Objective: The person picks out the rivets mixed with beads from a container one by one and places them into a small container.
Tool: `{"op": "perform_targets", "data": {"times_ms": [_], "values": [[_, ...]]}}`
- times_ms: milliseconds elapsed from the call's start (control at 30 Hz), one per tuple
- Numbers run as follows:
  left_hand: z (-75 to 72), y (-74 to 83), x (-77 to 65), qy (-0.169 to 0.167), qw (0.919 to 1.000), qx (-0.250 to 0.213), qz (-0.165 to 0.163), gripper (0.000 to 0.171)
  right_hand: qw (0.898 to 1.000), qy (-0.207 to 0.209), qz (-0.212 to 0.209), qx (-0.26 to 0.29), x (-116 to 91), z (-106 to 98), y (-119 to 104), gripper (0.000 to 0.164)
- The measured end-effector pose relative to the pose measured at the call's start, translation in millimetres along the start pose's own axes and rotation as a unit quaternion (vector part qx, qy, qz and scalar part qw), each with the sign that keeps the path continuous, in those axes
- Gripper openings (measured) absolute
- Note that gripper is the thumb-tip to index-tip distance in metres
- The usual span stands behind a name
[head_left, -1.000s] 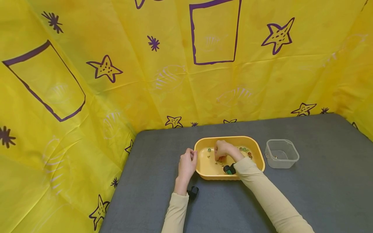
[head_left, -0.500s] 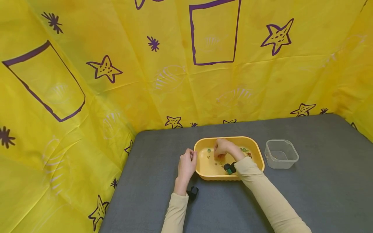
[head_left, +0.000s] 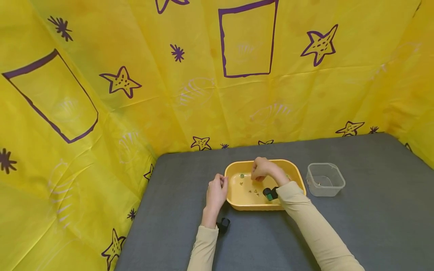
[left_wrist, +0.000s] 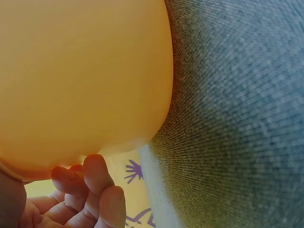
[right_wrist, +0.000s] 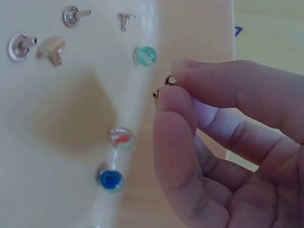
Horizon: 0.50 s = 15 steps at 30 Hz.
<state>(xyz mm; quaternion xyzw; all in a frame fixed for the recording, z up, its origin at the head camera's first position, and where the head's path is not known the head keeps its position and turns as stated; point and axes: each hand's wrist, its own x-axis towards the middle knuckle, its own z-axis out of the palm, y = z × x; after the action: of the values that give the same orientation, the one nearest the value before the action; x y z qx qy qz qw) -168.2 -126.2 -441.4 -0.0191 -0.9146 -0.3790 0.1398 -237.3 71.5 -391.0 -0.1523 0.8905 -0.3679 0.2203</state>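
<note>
1. Both hands are apart: the left hand (head_left: pixel 217 192) grips the yellow tub (head_left: pixel 255 207) by its left rim, probably to steady it.
2. The right hand (head_left: pixel 265 168) pinches a small metal rivet (right_wrist: pixel 169 81) above the tub's floor, between thumb and fingertips, likely because it is tiny.
3. 4 loose rivets (right_wrist: pixel 51 47) and at least 3 marbles (right_wrist: pixel 111 180) lie inside.
4. Just right of the tub stands a clear container (head_left: pixel 326 191).
5. No brand or writing is readable; the yellow cloth (head_left: pixel 152 124) bears drawings.
</note>
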Motion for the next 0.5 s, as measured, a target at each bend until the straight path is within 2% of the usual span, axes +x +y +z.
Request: {"op": "perform_targets", "data": {"times_ms": [500], "values": [[-0.5, -0.1, -1.2, 0.009, 1.0, 0.002, 0.003, 0.017, 1.0, 0.017, -0.006, 0.024, -13.2, -16.4, 5.4, 0.007]]}}
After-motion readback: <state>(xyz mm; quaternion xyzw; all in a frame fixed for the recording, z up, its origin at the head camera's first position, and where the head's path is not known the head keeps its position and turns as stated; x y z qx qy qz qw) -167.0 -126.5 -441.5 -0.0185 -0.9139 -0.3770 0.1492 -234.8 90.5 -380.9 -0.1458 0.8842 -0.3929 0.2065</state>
